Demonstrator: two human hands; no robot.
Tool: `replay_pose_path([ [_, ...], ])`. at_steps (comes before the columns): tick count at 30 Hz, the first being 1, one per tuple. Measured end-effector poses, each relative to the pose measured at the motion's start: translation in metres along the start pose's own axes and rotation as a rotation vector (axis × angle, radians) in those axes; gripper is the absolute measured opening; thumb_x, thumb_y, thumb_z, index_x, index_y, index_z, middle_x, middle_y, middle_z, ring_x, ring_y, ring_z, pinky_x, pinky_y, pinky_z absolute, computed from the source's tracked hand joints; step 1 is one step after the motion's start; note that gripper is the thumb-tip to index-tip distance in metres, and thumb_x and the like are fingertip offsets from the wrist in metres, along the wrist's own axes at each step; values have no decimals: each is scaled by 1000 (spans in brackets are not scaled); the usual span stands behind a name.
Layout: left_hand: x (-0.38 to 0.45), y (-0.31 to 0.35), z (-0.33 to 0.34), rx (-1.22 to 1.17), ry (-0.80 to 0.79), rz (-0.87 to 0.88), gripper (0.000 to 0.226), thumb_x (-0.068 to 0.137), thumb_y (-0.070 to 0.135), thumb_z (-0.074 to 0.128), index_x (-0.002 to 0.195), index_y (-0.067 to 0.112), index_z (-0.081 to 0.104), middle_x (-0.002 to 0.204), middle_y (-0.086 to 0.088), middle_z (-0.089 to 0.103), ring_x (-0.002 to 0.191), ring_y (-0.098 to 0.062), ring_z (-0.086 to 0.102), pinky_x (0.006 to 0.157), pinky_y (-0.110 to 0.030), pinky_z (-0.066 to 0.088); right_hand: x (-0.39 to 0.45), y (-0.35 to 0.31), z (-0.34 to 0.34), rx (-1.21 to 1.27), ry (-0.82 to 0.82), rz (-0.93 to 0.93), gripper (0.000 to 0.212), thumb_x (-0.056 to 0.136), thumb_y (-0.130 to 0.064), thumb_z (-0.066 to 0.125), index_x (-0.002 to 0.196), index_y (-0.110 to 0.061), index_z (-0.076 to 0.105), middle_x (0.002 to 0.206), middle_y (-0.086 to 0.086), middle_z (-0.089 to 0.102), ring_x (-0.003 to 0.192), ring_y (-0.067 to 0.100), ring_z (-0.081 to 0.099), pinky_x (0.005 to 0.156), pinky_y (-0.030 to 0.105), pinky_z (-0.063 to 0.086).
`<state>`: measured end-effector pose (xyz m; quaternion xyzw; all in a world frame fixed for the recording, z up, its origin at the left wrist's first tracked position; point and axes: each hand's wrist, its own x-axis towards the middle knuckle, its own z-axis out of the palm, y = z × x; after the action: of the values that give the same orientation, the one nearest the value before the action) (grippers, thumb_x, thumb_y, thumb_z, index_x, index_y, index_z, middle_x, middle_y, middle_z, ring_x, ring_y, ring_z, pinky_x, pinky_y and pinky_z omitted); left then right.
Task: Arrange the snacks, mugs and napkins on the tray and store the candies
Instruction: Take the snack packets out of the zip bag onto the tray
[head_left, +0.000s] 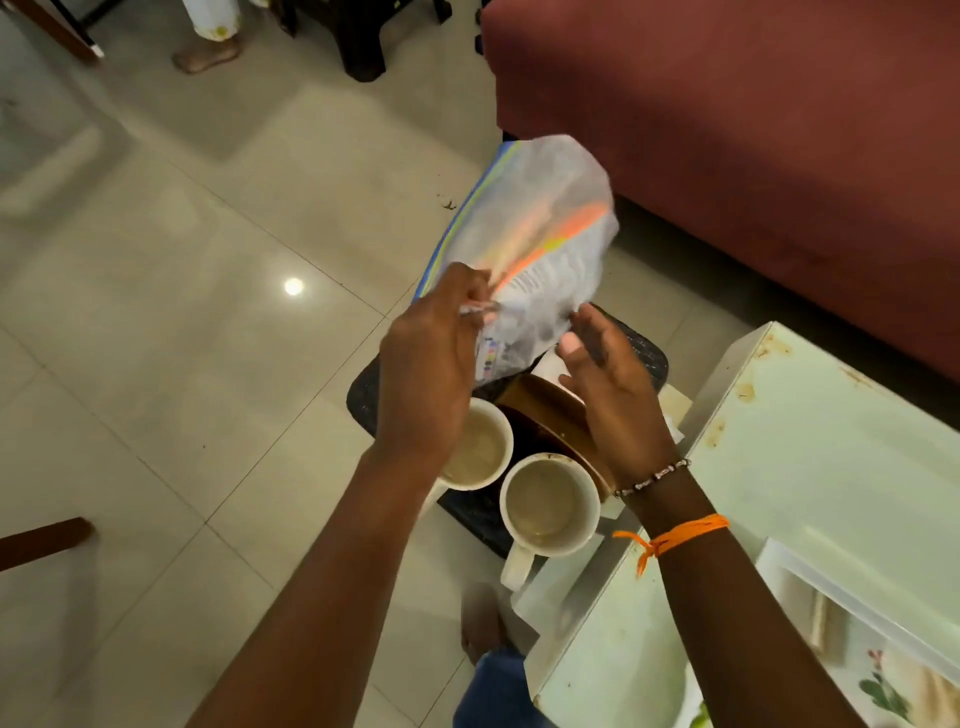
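Observation:
My left hand (436, 364) pinches the lower edge of a clear zip bag (524, 244) with a blue seal strip and blurred orange and yellow packets inside, held up above the tray. My right hand (608, 384) is spread flat with straight fingers just right of the bag's bottom, touching or nearly touching it. Below the hands a dark speckled tray (374, 395) carries two white mugs: one (480, 447) partly under my left wrist, the other (548, 504) nearer me with its handle toward me. A brown box (561, 410) lies on the tray behind them.
The tray rests at the corner of a pale glass-topped table (810, 447) on the right. A maroon sofa (727, 130) fills the upper right. Tiled floor (182, 312) spreads to the left. Another person's foot (208, 52) stands at the top left; my own foot (483, 623) is below.

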<state>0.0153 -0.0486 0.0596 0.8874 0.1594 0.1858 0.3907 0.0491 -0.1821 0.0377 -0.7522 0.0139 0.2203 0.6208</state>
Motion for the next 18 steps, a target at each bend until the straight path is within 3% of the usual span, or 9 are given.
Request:
replay_pose_path([
  [2, -19, 22, 3, 51, -42, 108, 21, 88, 6, 50, 104, 8, 63, 108, -11, 69, 103, -24, 64, 86, -32, 47, -10, -12, -11, 358, -34, 85, 47, 90, -33, 46, 133, -17, 42, 129, 2, 57, 112, 15, 59, 88, 28, 50],
  [5, -52, 52, 11, 85, -89, 255, 25, 84, 0, 54, 104, 6, 67, 109, -18, 68, 114, -29, 59, 88, -33, 45, -31, -15, -36, 707, -41, 151, 54, 73, -42, 55, 118, -12, 54, 95, 1, 70, 83, 12, 69, 69, 27, 59],
  [6, -64, 61, 15, 96, -106, 326, 24, 84, 1, 53, 103, 6, 68, 108, -18, 68, 114, -30, 59, 90, -35, 47, -40, -12, -47, 773, -34, 158, 47, 70, -42, 57, 109, -14, 57, 89, 3, 70, 80, 15, 69, 64, 29, 58],
  [8, -88, 79, 28, 128, -181, 457, 25, 91, 10, 45, 98, 7, 69, 106, -16, 70, 115, -30, 58, 99, -39, 45, -58, -2, -72, 863, -53, 143, 33, 75, -39, 55, 99, -18, 60, 96, 11, 67, 91, 26, 61, 70, 33, 50],
  [10, -114, 94, 44, 144, -275, 557, 17, 88, 7, 54, 93, 8, 70, 102, -15, 72, 115, -30, 58, 104, -44, 41, -78, 12, -98, 930, -49, 145, 36, 79, -34, 50, 108, -16, 59, 113, 13, 61, 104, 33, 51, 76, 33, 46],
  [12, -144, 111, 58, 168, -357, 610, 17, 74, -1, 68, 87, 11, 70, 94, -11, 74, 111, -28, 62, 102, -46, 43, -103, 30, -125, 954, 41, 204, 37, 77, -28, 51, 110, -12, 58, 118, 14, 58, 103, 32, 53, 73, 32, 49],
  [16, -208, 147, 79, 141, -508, 624, 19, 68, -2, 67, 76, 15, 68, 78, -3, 75, 101, -24, 66, 98, -34, 45, -161, 72, -178, 838, 265, 289, 32, 83, -4, 51, 115, -6, 52, 101, 16, 57, 80, 24, 59, 61, 27, 52],
  [18, -242, 164, 86, 98, -624, 584, 17, 68, 7, 69, 83, 16, 69, 87, -1, 75, 101, -23, 65, 96, -31, 41, -192, 88, -201, 739, 334, 264, 35, 84, 5, 47, 118, -4, 50, 92, 15, 57, 77, 23, 60, 66, 29, 53],
])
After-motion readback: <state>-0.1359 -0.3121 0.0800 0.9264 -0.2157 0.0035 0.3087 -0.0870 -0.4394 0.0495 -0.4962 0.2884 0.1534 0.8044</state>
